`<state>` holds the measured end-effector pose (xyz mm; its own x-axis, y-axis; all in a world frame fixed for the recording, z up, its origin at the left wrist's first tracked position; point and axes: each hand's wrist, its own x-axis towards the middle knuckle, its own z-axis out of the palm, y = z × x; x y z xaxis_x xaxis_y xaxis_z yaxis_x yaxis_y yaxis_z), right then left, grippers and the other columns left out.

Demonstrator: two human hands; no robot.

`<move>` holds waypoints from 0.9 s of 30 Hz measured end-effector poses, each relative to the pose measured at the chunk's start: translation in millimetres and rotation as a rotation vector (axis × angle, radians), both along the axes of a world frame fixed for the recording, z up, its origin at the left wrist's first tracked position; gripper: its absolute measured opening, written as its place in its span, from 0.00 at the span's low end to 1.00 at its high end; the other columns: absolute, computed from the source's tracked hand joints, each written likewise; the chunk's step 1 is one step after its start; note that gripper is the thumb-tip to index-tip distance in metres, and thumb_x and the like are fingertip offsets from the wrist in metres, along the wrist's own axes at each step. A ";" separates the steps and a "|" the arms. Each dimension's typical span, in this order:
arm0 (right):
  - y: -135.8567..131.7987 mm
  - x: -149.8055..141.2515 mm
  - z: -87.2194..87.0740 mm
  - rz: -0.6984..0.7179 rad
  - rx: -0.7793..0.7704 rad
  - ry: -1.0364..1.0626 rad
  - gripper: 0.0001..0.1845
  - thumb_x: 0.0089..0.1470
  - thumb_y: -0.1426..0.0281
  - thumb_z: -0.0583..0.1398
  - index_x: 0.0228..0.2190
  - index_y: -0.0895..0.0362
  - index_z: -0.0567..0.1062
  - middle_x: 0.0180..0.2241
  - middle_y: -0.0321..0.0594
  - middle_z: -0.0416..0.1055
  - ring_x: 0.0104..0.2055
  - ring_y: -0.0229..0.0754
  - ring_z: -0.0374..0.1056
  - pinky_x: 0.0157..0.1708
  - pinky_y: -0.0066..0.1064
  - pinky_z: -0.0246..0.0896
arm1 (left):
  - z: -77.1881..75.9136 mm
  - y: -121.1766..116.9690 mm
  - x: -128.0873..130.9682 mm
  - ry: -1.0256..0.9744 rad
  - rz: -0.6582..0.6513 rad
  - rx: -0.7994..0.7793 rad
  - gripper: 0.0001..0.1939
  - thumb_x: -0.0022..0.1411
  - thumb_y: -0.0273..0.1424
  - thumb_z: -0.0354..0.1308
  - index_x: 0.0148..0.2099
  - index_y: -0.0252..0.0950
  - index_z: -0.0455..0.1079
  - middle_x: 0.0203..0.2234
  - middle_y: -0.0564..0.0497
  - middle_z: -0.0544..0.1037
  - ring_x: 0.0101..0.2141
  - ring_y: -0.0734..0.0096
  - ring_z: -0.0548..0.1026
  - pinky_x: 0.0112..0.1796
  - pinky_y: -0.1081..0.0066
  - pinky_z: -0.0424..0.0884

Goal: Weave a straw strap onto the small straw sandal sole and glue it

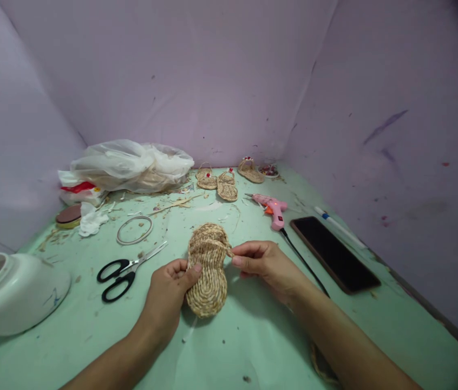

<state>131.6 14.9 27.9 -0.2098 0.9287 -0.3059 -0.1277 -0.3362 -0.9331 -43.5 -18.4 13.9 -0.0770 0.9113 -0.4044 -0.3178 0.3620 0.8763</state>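
Note:
A sole-shaped piece of coiled straw braid (208, 281) is held up above the green table, its broader end away from me. My left hand (172, 281) grips its left edge, with the thumb on top. A thin straw cord (216, 245) crosses the upper part of the sole. At the right edge, my right hand (255, 262) pinches the cord's end between thumb and fingers. Further back lies a pink glue gun (273, 208), its cable running under my right forearm. To the left rest black-handled scissors (131, 271), blades partly apart.
Small straw sandals (227, 187) with red beads stand at the back, near a dish of beads (268, 171). A phone (334, 252) and a pen (338, 225) lie right. Left are a ring (135, 230), a plastic bag (131, 165) and a white pot (30, 292).

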 end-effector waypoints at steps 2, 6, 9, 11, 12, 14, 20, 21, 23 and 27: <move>-0.2 -4.7 -2.0 -0.069 -0.026 0.000 0.11 0.26 0.70 0.70 0.17 0.58 0.74 0.17 0.31 0.69 0.20 0.31 0.61 0.23 0.26 0.58 | 0.8 -3.1 2.0 -0.015 -0.023 -0.010 0.14 0.38 0.33 0.68 0.23 0.30 0.67 0.16 0.54 0.73 0.19 0.78 0.68 0.22 0.77 0.64; 0.5 -9.8 -5.9 -0.134 -0.071 0.111 0.21 0.22 0.69 0.72 0.19 0.58 0.68 0.15 0.28 0.67 0.19 0.31 0.61 0.22 0.27 0.61 | 0.3 -6.6 4.6 -0.011 -0.063 -0.030 0.14 0.39 0.33 0.67 0.24 0.30 0.67 0.16 0.54 0.72 0.19 0.78 0.68 0.23 0.77 0.64; 1.7 -9.8 -8.9 -0.088 -0.023 0.127 0.21 0.22 0.69 0.72 0.20 0.59 0.68 0.16 0.30 0.68 0.19 0.32 0.63 0.22 0.27 0.62 | -0.2 -5.5 6.4 0.026 -0.065 -0.033 0.14 0.39 0.33 0.67 0.26 0.30 0.67 0.17 0.54 0.72 0.19 0.77 0.68 0.22 0.77 0.64; 3.0 -9.2 -11.7 -0.081 0.036 0.087 0.17 0.25 0.70 0.71 0.20 0.60 0.70 0.17 0.31 0.69 0.19 0.32 0.64 0.23 0.27 0.62 | 1.1 -4.1 6.8 0.072 -0.094 -0.037 0.14 0.40 0.34 0.66 0.27 0.31 0.67 0.17 0.53 0.72 0.19 0.76 0.68 0.22 0.76 0.63; 3.8 -8.9 -13.5 -0.086 0.057 0.065 0.15 0.26 0.70 0.70 0.20 0.60 0.71 0.17 0.31 0.69 0.20 0.31 0.64 0.24 0.27 0.62 | 2.3 -3.6 6.4 0.118 -0.130 -0.040 0.13 0.41 0.34 0.65 0.26 0.31 0.67 0.17 0.53 0.72 0.18 0.75 0.67 0.21 0.76 0.63; 5.2 -9.0 -17.6 -0.097 0.075 0.035 0.13 0.28 0.71 0.69 0.21 0.60 0.74 0.18 0.32 0.70 0.20 0.31 0.64 0.25 0.27 0.62 | 5.3 -3.7 3.7 0.313 -0.236 -0.009 0.12 0.44 0.36 0.62 0.22 0.33 0.65 0.14 0.53 0.69 0.15 0.76 0.64 0.18 0.76 0.58; 3.8 -14.1 -27.2 -0.077 0.120 -0.038 0.10 0.28 0.71 0.68 0.19 0.59 0.75 0.16 0.31 0.69 0.20 0.32 0.63 0.24 0.28 0.60 | 8.7 -9.5 -12.4 1.485 -0.243 0.532 0.18 0.52 0.38 0.56 0.15 0.36 0.63 0.10 0.52 0.64 0.14 0.72 0.63 0.17 0.75 0.53; 2.6 -15.1 -27.8 -0.083 0.145 -0.054 0.09 0.29 0.72 0.68 0.20 0.59 0.76 0.17 0.31 0.70 0.20 0.33 0.63 0.24 0.28 0.60 | 8.0 -9.3 -13.3 1.559 -0.212 0.677 0.15 0.55 0.36 0.54 0.19 0.35 0.66 0.13 0.50 0.69 0.16 0.70 0.67 0.18 0.74 0.58; 0.1 -16.6 -27.5 -0.088 0.210 -0.085 0.07 0.32 0.71 0.67 0.21 0.57 0.77 0.19 0.33 0.72 0.22 0.35 0.65 0.27 0.30 0.62 | 6.0 -6.4 -11.8 1.561 -0.218 0.999 0.09 0.57 0.27 0.49 0.33 0.33 0.71 0.27 0.43 0.77 0.27 0.65 0.75 0.25 0.71 0.68; -3.7 -17.2 -24.3 -0.032 0.366 -0.128 0.05 0.37 0.72 0.64 0.24 0.56 0.79 0.25 0.37 0.75 0.29 0.39 0.68 0.34 0.34 0.63 | 0.9 7.4 -0.9 1.598 -0.348 1.329 0.24 0.53 0.17 0.43 0.53 0.27 0.59 0.48 0.32 0.70 0.44 0.58 0.73 0.33 0.67 0.74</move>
<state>114.5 11.2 3.6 -0.1605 0.9867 0.0251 -0.0078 0.0241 -0.9997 -44.4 -10.9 14.9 0.5813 0.5769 0.5738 0.7174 -0.6961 -0.0270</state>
